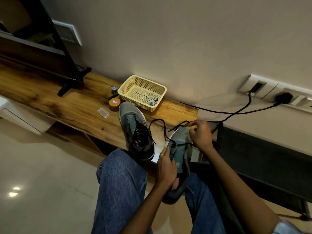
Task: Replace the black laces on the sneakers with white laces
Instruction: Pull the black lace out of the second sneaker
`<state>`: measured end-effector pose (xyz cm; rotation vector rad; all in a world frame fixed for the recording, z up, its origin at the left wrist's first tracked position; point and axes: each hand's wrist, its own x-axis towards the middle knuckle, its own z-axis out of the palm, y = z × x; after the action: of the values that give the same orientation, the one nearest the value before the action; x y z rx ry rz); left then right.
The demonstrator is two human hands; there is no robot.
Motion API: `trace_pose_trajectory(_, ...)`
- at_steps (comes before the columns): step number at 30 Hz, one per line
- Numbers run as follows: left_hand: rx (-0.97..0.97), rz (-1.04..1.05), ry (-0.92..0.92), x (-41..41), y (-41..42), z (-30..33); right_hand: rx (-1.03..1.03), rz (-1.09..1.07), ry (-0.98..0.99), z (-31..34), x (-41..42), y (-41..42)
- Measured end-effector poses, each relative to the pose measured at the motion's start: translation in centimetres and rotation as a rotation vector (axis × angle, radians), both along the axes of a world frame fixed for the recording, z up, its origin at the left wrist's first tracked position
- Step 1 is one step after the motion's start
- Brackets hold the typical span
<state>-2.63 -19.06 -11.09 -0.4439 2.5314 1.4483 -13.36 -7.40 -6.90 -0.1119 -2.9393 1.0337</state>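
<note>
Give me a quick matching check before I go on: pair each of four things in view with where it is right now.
Things:
1. white laces
2. black lace
3. sneaker on the table
4. sneaker in the lap

Places:
A. held by the left hand
B. lying in the yellow basket
C. pinched by the right hand
D. standing beside the basket, still laced black

Pairs: 1-B, 2-C, 3-D, 4-A
</note>
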Motion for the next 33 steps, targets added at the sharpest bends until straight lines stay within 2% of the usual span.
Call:
trace_pose_trajectory(2, -0.031, -0.031, 0.018, -0.2, 0.0, 0.2, 0.124, 0.218, -0.06, -0.4, 1.9, -0.5)
trace_pose_trajectory(4, -0.097, -0.065, 0.036, -0.7, 0.0, 0.5, 0.382, 0.357, -0.085, -1.1, 3.4, -1.1)
trace_pose_trajectory(6, -0.162, -0.086, 0.043, -1.1, 0.1, 0.9, 0.584, 0.358, -0.038, -1.4, 4.6, -1.8)
trace_pose_trajectory(8, -0.203, -0.102, 0.037, -1.2, 0.4, 1.2, 0.653, 0.355, -0.006, -1.7, 5.1, -2.1)
trace_pose_trajectory(14, -0.266, -0.057, 0.037, -1.4, 0.6, 1.2, 0.628, 0.377, 0.062, -1.9, 4.9, -1.9)
trace_pose_trajectory(19, -0.218, 0.037, 0.034, -1.4, 0.8, 1.2, 0.412, 0.193, -0.006, -2.9, 5.5, -0.7)
trace_pose_trajectory(21, -0.233, 0.024, 0.017, -1.5, 0.9, 1.2, 0.359, 0.194, -0.037, -2.7, 5.7, -0.7)
trace_pose_trajectory(27, -0.212, -0.03, 0.04, -1.3, 0.6, 1.6, 0.726, 0.368, -0.075, -0.8, 4.9, -2.4)
trace_pose_trajectory(30, -0.186, -0.024, 0.037, -1.2, 0.8, 1.6, 0.748, 0.43, -0.088, -0.7, 4.6, -3.1)
trace_pose_trajectory(33, -0.165, 0.027, 0.003, -1.4, 0.7, 1.5, 0.596, 0.402, -0.113, -0.9, 4.3, -2.9)
